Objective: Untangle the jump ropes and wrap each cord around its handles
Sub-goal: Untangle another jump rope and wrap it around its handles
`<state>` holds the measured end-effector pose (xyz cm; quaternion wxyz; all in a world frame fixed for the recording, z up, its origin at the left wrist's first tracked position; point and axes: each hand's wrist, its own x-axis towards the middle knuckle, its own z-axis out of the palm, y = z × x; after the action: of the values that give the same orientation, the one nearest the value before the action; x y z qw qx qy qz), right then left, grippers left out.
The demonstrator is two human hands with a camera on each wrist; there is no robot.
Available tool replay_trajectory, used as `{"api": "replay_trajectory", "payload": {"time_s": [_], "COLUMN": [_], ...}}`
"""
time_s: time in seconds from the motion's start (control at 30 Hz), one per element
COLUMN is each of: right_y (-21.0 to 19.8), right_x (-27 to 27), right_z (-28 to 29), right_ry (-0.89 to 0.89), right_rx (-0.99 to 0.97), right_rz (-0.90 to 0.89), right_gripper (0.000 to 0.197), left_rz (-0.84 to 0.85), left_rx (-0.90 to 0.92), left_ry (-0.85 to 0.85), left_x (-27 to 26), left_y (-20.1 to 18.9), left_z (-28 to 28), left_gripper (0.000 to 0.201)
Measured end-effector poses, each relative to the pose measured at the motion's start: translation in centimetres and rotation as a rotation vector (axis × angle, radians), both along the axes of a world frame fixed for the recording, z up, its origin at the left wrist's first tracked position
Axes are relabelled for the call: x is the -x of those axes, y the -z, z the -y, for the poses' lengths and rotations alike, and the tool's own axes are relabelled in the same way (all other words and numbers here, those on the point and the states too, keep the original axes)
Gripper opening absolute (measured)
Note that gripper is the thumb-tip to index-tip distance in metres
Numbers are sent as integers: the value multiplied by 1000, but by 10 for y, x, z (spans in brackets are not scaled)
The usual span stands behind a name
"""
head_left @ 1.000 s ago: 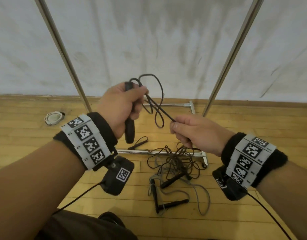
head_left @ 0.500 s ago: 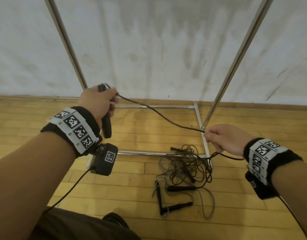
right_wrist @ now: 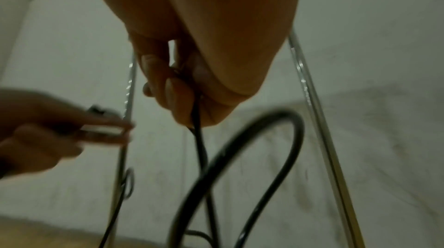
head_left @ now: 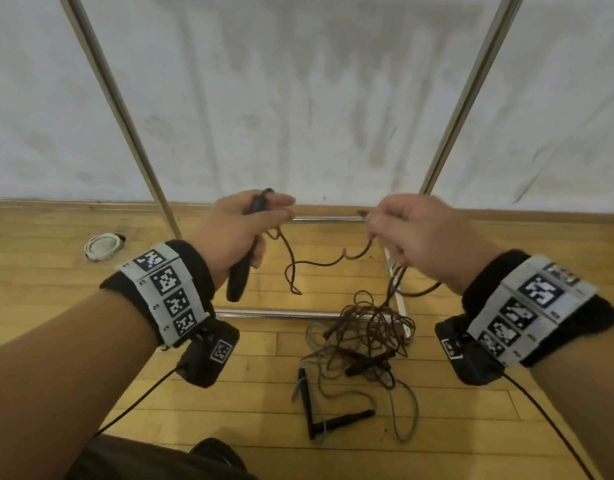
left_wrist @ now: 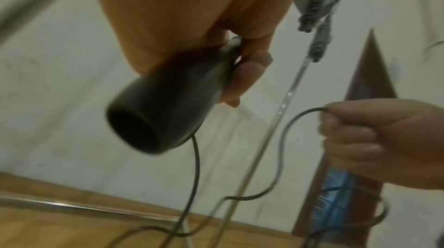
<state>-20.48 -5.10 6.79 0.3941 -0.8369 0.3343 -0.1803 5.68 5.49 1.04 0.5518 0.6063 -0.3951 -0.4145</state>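
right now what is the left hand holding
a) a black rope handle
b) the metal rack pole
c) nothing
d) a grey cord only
a: the left hand grips a black handle, whose cord sags across to the right hand, which pinches it.
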Motion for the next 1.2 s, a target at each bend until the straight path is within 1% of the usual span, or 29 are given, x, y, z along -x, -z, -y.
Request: {"api": "replay_trajectory", "payload": {"time_s": [0.03, 0.1, 0.13, 0.2, 0.27, 0.33, 0.43, 0.53, 0.63, 0.73, 0.83, 0.9, 0.97, 1.0, 1.07, 1.13, 1.2], "right_y": [3, 5, 5, 4, 4, 9, 28, 52, 74, 93, 108, 113, 110, 104, 86, 61, 38], "right_x": [-4, -12, -14, -12, -8, -4, 2, 13, 20, 27, 39, 41, 36, 32, 21, 9, -2], "right_z": [-7, -18, -21, -21, -18, -15, -8, 1, 11, 19, 26, 28, 26, 24, 19, 13, 5], "right_ry": [-49, -96, -93, -64, -69, -104, -104, -80, -56, -45, 27, 64, 67, 65, 49, 24, -7], "right_rx": [-17, -64, -90, -143, -188, -184, -154, -88, -38, -20, -20, -56, -78, -77, -63, -90, -237], "right_rz": [-52, -63, -36, 33, 68, 29, -90, -251, -326, -454, -594, -655, -677, -659, -546, -398, -203], "right_gripper": [27, 26, 26, 25, 21, 18, 23, 30, 29, 27, 32, 36, 37, 36, 33, 29, 28], "left_rz": [6, 61, 102, 142, 152, 165, 162, 118, 102, 85, 93, 101, 156, 202, 254, 217, 167], "left_rx": [23, -10, -35, -32, -14, -11, 8, 66, 105, 131, 118, 68, -34, -85, -107, -64, -45], "left_ry": [107, 289, 346, 372, 291, 180, 42, -108, -221, -359, -511, -554, -517, -491, -419, -269, -39], "left_x": [12, 35, 43, 53, 51, 47, 42, 28, 15, 3, -16, -27, -33, -32, -28, -15, 4], "left_y": [-3, -9, -11, -17, -23, -28, -32, -33, -32, -34, -34, -24, -11, -6, -2, -3, -5], "left_z": [0, -2, -3, -4, -1, 1, 1, -3, -7, -11, -14, -15, -14, -13, -12, -10, -7], "left_gripper": [28, 29, 27, 20, 21, 24, 21, 22, 23, 24, 24, 22, 17, 18, 28, 41, 49]}}
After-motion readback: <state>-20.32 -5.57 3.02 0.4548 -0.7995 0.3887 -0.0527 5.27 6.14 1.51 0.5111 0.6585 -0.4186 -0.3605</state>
